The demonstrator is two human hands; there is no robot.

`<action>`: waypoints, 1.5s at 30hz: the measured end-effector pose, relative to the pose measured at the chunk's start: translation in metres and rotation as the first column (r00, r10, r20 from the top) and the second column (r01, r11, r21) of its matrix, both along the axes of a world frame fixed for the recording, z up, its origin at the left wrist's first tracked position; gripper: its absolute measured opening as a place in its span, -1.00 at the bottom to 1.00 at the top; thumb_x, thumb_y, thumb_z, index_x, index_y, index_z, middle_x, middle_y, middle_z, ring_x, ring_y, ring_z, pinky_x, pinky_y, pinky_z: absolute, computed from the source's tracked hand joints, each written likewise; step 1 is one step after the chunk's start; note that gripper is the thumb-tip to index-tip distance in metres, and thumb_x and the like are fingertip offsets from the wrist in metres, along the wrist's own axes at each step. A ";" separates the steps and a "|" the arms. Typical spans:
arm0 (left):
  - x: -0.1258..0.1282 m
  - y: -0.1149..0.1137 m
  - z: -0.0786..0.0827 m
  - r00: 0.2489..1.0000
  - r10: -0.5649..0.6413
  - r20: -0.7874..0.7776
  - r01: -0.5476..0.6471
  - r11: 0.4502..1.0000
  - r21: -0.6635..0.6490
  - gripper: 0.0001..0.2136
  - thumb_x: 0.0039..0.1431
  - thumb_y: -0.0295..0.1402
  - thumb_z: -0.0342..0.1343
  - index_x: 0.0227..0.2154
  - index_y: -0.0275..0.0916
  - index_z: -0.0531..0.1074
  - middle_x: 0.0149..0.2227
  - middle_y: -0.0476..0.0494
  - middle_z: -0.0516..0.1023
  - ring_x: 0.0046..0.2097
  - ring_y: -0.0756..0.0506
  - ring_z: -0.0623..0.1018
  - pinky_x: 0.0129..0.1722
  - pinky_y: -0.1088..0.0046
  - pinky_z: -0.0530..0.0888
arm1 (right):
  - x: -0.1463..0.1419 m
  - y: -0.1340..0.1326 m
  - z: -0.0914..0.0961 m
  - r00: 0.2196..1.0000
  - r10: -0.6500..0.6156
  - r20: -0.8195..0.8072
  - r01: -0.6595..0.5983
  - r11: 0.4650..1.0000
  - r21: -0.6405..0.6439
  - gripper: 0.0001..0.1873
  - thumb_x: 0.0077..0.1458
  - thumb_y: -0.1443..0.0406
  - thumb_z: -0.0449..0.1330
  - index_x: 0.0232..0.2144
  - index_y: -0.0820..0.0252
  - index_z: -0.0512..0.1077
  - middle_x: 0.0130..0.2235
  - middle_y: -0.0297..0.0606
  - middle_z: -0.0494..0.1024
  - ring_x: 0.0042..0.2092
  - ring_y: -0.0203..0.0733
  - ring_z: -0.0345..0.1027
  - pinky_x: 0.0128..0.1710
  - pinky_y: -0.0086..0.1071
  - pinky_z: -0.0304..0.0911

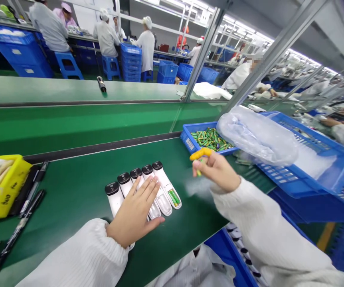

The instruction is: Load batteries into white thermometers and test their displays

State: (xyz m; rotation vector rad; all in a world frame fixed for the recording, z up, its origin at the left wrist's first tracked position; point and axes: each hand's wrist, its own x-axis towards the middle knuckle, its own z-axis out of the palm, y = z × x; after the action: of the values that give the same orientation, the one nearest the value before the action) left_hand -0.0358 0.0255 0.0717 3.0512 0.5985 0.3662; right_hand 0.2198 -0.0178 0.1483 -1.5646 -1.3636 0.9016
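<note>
L hand (136, 213) flat, palm down, splayed; R hand (216, 171) raised, pinched shut.

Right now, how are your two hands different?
The left hand lies flat, fingers spread, on the row of white devices; the right hand is curled above the belt. The left hand holds nothing; the right hand pinches a green battery. Only the right hand wears an orange fingertip cover. Both come out of white sleeves.

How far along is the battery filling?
Done: the rightmost white device holds green batteries. In hand: the right hand pinches a green battery; the left hand lies flat on the row. Left: the next device looks empty; the others are partly covered.
</note>
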 end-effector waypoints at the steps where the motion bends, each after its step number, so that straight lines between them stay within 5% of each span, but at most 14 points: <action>1: 0.001 0.000 0.000 1.000 0.001 -0.001 -0.001 1.000 -0.006 -0.29 0.18 0.04 -0.09 0.23 -0.42 0.08 0.28 -0.27 0.14 0.28 -0.25 0.17 0.23 0.00 0.13 | -0.015 -0.007 -0.006 1.000 0.025 -0.009 -0.025 1.000 0.001 -0.74 0.07 0.12 0.17 -0.32 0.18 0.26 -0.58 -0.37 0.42 -0.60 -0.35 0.18 -0.59 -0.47 0.09; 6: 0.002 0.001 0.001 1.000 -0.001 -0.011 0.000 1.000 -0.031 -0.31 0.18 0.01 -0.07 0.23 -0.42 0.08 0.28 -0.27 0.12 0.30 -0.25 0.13 0.26 0.00 0.08 | -0.058 -0.025 -0.039 0.965 0.164 0.207 -0.164 0.986 -0.016 -0.80 0.14 0.25 0.05 -0.24 0.22 0.40 -0.36 -0.25 0.48 -0.40 -0.29 0.30 -0.36 -0.39 0.23; 11: 0.001 0.000 0.002 1.000 0.004 -0.012 -0.005 0.998 -0.067 -0.30 0.18 0.03 -0.09 0.23 -0.41 0.08 0.28 -0.27 0.15 0.30 -0.24 0.14 0.26 0.01 0.09 | -0.064 -0.024 -0.049 0.943 0.262 0.203 -0.227 0.957 -0.181 -0.89 0.00 0.29 0.25 -0.42 0.24 0.46 -0.47 -0.34 0.47 -0.50 -0.36 0.23 -0.48 -0.48 0.13; 14: 0.000 0.000 0.002 1.000 0.007 -0.001 -0.007 0.996 -0.088 -0.31 0.19 0.03 -0.09 0.23 -0.38 0.09 0.27 -0.24 0.17 0.30 -0.23 0.14 0.26 0.02 0.08 | -0.067 -0.020 -0.055 0.862 0.254 0.438 -0.178 0.962 -0.208 -0.92 0.00 0.30 0.27 -0.46 0.22 0.47 -0.53 -0.37 0.46 -0.52 -0.34 0.24 -0.49 -0.48 0.09; 18: 0.001 0.000 0.002 1.000 0.019 0.020 -0.016 0.993 -0.118 -0.32 0.18 -0.01 -0.06 0.23 -0.38 0.10 0.27 -0.22 0.16 0.30 -0.21 0.14 0.28 0.04 0.05 | -0.078 -0.019 -0.073 0.668 0.092 0.738 -0.045 0.996 -0.083 -0.85 0.00 0.30 0.27 -0.36 0.24 0.41 -0.49 -0.32 0.49 -0.47 -0.25 0.34 -0.49 -0.46 0.08; 24: 0.000 0.001 0.000 0.998 0.042 0.036 -0.034 0.981 -0.193 -0.33 0.17 0.02 -0.05 0.23 -0.33 0.11 0.28 -0.16 0.16 0.31 -0.16 0.12 0.31 0.10 0.00 | -0.086 -0.033 -0.087 0.507 -0.084 0.858 -0.217 0.951 0.221 -0.75 0.25 0.29 0.00 -0.35 0.22 0.44 -0.46 -0.30 0.47 -0.55 -0.34 0.29 -0.53 -0.44 0.05; 31: 0.001 0.002 -0.001 0.998 0.044 0.040 -0.034 0.975 -0.220 -0.34 0.19 0.00 -0.07 0.23 -0.33 0.10 0.29 -0.18 0.15 0.31 -0.16 0.10 0.31 0.09 -0.05 | -0.079 -0.057 -0.080 0.486 -0.024 0.874 -0.302 0.933 0.194 -0.71 0.24 0.31 -0.05 -0.39 0.27 0.43 -0.49 -0.20 0.41 -0.44 -0.14 0.31 -0.46 -0.31 0.23; 38: 0.000 0.002 0.002 0.997 0.025 0.068 -0.009 0.972 -0.233 -0.35 0.17 -0.01 -0.02 0.23 -0.31 0.11 0.28 -0.23 0.17 0.31 -0.19 0.11 0.31 0.07 -0.04 | -0.082 -0.050 -0.062 0.760 -0.051 0.648 -0.226 0.914 0.337 -0.56 0.19 0.50 -0.14 0.10 0.21 0.14 -0.14 -0.11 0.45 -0.17 -0.15 0.38 -0.22 -0.30 0.39; 41: -0.001 0.001 0.003 0.997 0.028 0.076 -0.010 0.972 -0.233 -0.37 0.17 -0.04 0.00 0.22 -0.30 0.12 0.27 -0.23 0.19 0.30 -0.19 0.14 0.31 0.07 -0.02 | -0.086 -0.050 -0.069 0.795 0.012 0.607 -0.164 0.967 0.196 -0.72 0.18 0.42 -0.03 -0.06 0.20 0.28 -0.16 -0.12 0.45 -0.24 -0.14 0.41 -0.30 -0.32 0.40; 45: -0.001 0.001 0.003 0.998 0.032 0.056 -0.018 0.969 -0.245 -0.36 0.17 -0.03 -0.01 0.22 -0.31 0.13 0.27 -0.22 0.18 0.30 -0.18 0.12 0.31 0.07 -0.03 | -0.090 -0.055 -0.085 0.731 0.094 0.676 -0.133 0.991 0.006 -0.91 0.18 0.34 0.09 -0.32 0.19 0.40 -0.27 -0.17 0.46 -0.37 -0.17 0.41 -0.38 -0.32 0.37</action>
State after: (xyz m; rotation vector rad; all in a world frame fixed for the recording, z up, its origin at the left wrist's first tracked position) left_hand -0.0365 0.0263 0.0746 2.7896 0.6282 0.3536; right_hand 0.1301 -0.0726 0.0629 -1.8734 -1.9884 0.3377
